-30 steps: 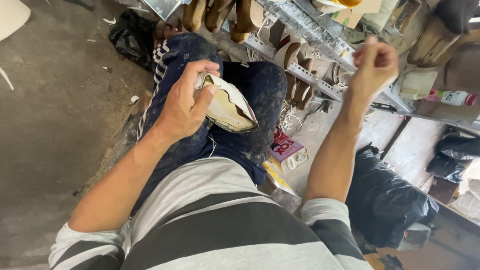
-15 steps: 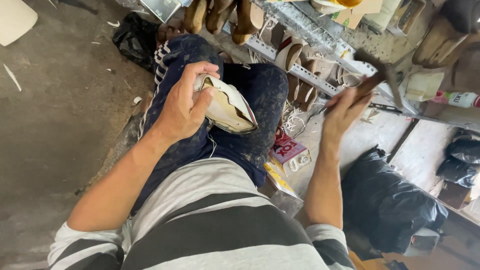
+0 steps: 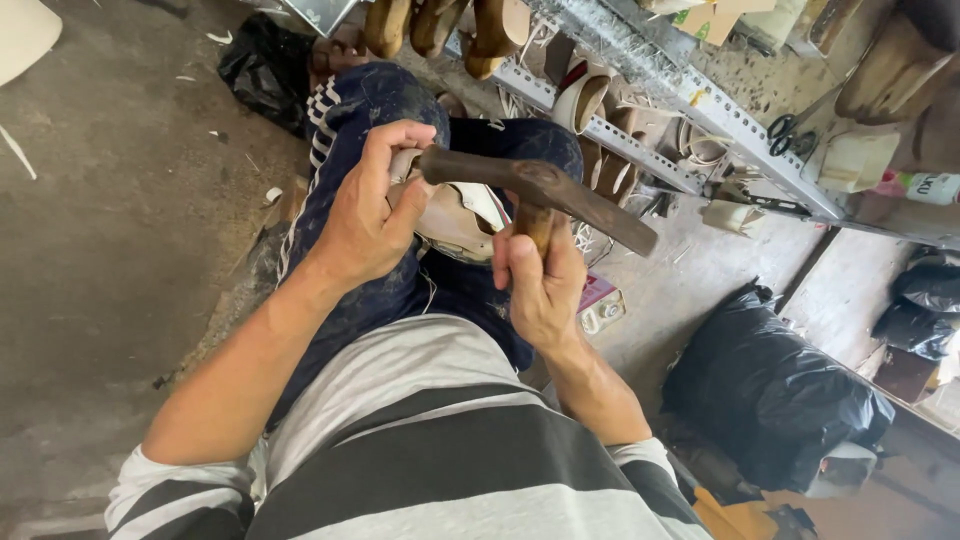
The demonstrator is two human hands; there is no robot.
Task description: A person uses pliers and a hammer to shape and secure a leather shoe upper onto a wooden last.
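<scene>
The right hand (image 3: 540, 290) has its grip wrapped tight round the wooden handle of a dark, rusty iron hammer (image 3: 535, 190), whose long head lies crosswise above the lap, one end close to the left thumb and the other pointing toward the shelf. The left hand (image 3: 365, 215) has its grip closed over the top of a pale tan leather shoe upper on its last (image 3: 455, 215), fingers curled over the near edge and thumb pressed against the side. This shoe piece rests on the person's knees, between the two hands, directly under the hammer head.

The knees are clad in dark blue stained trousers (image 3: 350, 110) with white stripes down the side, and a grey and black striped shirt (image 3: 440, 440) fills the lower part of the view.

Beyond the knees runs a grey perforated metal shelf (image 3: 700, 110). Wooden shoe lasts (image 3: 440, 25) hang along its upper left part, and cream shoe pieces (image 3: 585, 100) sit below the rail. A pair of black-handled scissors (image 3: 790, 130) lies on the shelf further right.

A full black plastic sack (image 3: 770, 390) stands on the floor to the right, and a smaller crumpled black bag (image 3: 260, 70) lies at the upper left. The grey concrete floor (image 3: 110, 230) is dusty and strewn with small scraps.
</scene>
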